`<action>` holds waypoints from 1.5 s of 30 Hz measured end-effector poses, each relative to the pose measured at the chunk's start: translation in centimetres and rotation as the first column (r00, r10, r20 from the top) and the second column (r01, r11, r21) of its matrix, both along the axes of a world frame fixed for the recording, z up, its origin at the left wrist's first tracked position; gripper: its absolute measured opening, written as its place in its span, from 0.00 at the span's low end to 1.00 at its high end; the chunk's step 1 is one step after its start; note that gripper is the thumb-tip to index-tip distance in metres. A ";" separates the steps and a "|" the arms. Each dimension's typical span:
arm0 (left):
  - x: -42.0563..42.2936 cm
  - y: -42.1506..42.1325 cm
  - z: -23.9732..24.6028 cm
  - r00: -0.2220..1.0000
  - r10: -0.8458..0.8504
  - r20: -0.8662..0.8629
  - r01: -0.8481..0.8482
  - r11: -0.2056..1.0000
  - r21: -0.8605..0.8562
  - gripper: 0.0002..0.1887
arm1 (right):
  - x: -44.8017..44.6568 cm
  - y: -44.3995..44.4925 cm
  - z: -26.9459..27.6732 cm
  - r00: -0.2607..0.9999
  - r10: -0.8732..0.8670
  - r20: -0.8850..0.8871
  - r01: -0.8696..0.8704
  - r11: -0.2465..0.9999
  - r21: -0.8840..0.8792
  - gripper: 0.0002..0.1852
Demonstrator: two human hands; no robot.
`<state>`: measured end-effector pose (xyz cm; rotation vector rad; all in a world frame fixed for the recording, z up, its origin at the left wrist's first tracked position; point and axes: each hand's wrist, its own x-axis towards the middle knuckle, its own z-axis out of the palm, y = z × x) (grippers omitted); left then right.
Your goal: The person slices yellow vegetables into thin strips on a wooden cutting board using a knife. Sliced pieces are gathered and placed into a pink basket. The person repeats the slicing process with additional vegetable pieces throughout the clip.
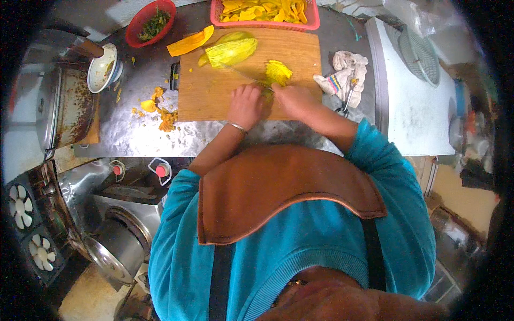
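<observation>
On the wooden cutting board (217,96), my right hand (295,100) is closed around the handle end of a knife (243,75), whose thin blade points to the upper left. My left hand (245,105) rests beside it on the board, fingers forward near the blade; what lies under them is hidden. Thin yellow-green slices (278,72) lie just beyond my right hand. Farther up the board are peeled yellow-green squash pieces (231,52), and a long orange squash piece (190,41) lies across the board's upper left edge.
A pink basket (264,26) of orange slices stands behind the board, a red bowl (132,28) of greens at upper left. Seeds and orange pulp (166,120) lie left of the board. A white bowl (92,80) stands farther left, a crumpled cloth (349,68) at right.
</observation>
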<state>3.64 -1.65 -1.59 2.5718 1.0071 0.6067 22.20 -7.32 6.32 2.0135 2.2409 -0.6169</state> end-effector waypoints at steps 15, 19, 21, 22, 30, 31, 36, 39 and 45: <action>0.0 0.0 0.0 0.999 0.006 0.050 -0.006 1.000 -0.012 0.16 | 0.4 -0.3 -0.5 1.000 -0.007 -0.012 0.007 1.000 -0.004 0.12; 0.1 -0.1 0.1 0.998 0.003 0.061 -0.002 1.000 -0.012 0.15 | -0.2 0.0 -1.4 0.997 -0.067 -0.032 0.067 0.998 -0.009 0.13; -0.1 0.0 0.3 0.998 -0.006 0.070 0.007 1.000 -0.019 0.15 | -0.5 0.5 -2.1 0.995 -0.087 -0.059 0.086 0.996 -0.008 0.12; -0.3 0.0 0.4 0.996 -0.016 0.085 0.019 0.999 -0.034 0.14 | -0.3 0.6 -2.4 0.993 -0.090 -0.080 0.090 0.996 -0.003 0.11; -1.7 -0.2 0.4 0.991 -0.058 0.118 0.065 0.997 -0.050 0.20 | -0.5 -0.5 -0.4 0.999 0.003 0.041 -0.004 0.999 0.032 0.13; -1.7 -0.2 0.3 0.991 -0.061 0.119 0.069 0.996 -0.059 0.20 | -0.6 -1.1 0.4 0.998 0.011 0.054 -0.012 0.999 0.030 0.13; -1.6 -0.1 0.4 0.993 -0.046 0.108 0.055 0.995 -0.080 0.21 | -0.6 -2.5 1.9 0.998 0.039 0.049 -0.039 0.999 -0.007 0.10; -1.6 -0.1 0.4 0.991 -0.060 0.121 0.069 0.995 -0.071 0.21 | -1.6 -0.9 0.9 1.000 -0.002 0.001 0.002 1.000 0.030 0.10; -1.8 0.0 0.1 0.992 -0.051 0.113 0.056 0.998 -0.039 0.22 | -1.1 -0.9 1.0 1.000 0.015 -0.018 -0.015 1.000 0.025 0.10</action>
